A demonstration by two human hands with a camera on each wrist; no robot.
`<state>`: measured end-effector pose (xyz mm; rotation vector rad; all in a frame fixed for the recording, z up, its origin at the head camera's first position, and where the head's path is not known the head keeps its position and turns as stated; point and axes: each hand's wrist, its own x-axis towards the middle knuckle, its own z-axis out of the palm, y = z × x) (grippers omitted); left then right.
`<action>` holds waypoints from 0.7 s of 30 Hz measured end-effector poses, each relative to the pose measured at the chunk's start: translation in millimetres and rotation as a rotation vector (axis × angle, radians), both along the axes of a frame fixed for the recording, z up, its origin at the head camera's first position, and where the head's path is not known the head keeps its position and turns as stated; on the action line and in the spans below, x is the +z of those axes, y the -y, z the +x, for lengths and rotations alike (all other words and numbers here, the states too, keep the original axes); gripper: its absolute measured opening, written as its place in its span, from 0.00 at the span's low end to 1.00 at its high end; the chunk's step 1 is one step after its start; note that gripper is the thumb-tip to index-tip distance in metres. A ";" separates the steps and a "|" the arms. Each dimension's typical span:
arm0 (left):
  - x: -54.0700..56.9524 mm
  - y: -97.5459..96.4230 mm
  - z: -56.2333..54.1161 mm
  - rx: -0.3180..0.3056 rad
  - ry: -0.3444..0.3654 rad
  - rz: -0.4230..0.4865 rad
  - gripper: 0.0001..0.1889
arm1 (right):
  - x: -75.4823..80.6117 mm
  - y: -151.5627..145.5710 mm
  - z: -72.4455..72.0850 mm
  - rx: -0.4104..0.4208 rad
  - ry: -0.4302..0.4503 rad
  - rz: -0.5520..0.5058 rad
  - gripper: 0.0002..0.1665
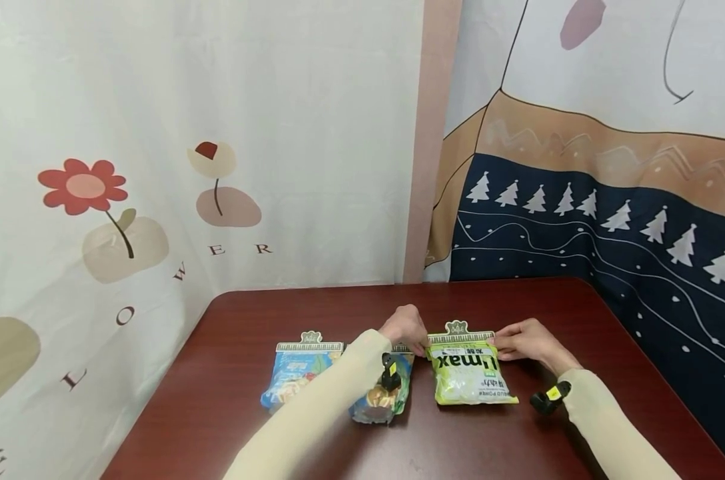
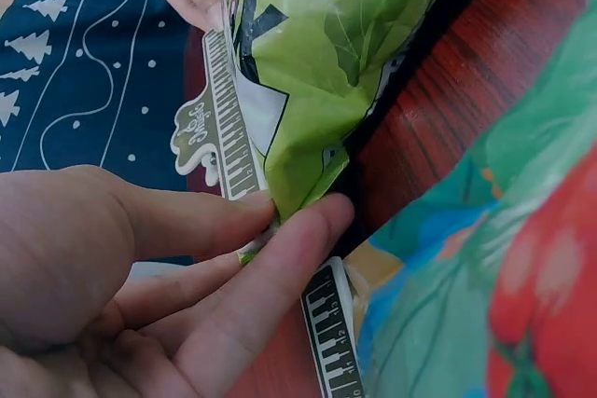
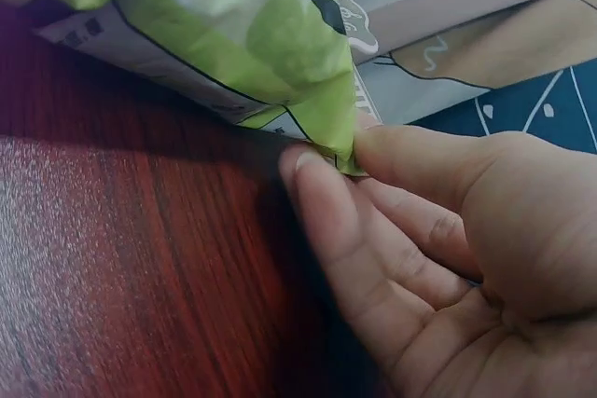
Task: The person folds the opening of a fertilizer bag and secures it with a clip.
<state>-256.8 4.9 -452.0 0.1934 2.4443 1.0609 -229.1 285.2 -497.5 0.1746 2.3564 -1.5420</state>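
A green and white snack bag (image 1: 473, 377) lies on the table, its top edge held by a long clip (image 1: 458, 337) with a piano-key print and a crown-shaped tab. My left hand (image 1: 406, 328) pinches the bag's left top corner between thumb and fingers, close to the clip's end. At the opposite corner, my right hand (image 1: 530, 343) pinches the bag's edge with thumb and fingertips. In the left wrist view, the clip (image 2: 219, 118) runs along the bag's edge between both hands. Close up in the right wrist view, the bag (image 3: 252, 34) bulges above the tabletop.
Left of the green bag lies a blue-green food bag (image 1: 379, 400), partly covered by my left sleeve. A blue bag (image 1: 293, 373) with a similar clip (image 1: 310, 343) lies farther left. Printed curtains (image 1: 314, 147) hang behind the dark red wooden table (image 1: 242, 373).
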 end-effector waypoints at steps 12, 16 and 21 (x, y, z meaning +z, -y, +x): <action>12.9 25.7 1.1 -0.004 -0.391 -0.037 0.20 | 35.2 -7.3 2.2 0.164 -0.325 0.356 0.33; 24.1 55.0 4.5 0.036 -0.501 -0.087 0.28 | 45.6 -14.6 4.5 0.139 -0.450 0.460 0.40; 33.0 105.0 14.9 0.078 -0.588 -0.153 0.36 | 52.6 -25.3 9.7 0.112 -0.530 0.531 0.46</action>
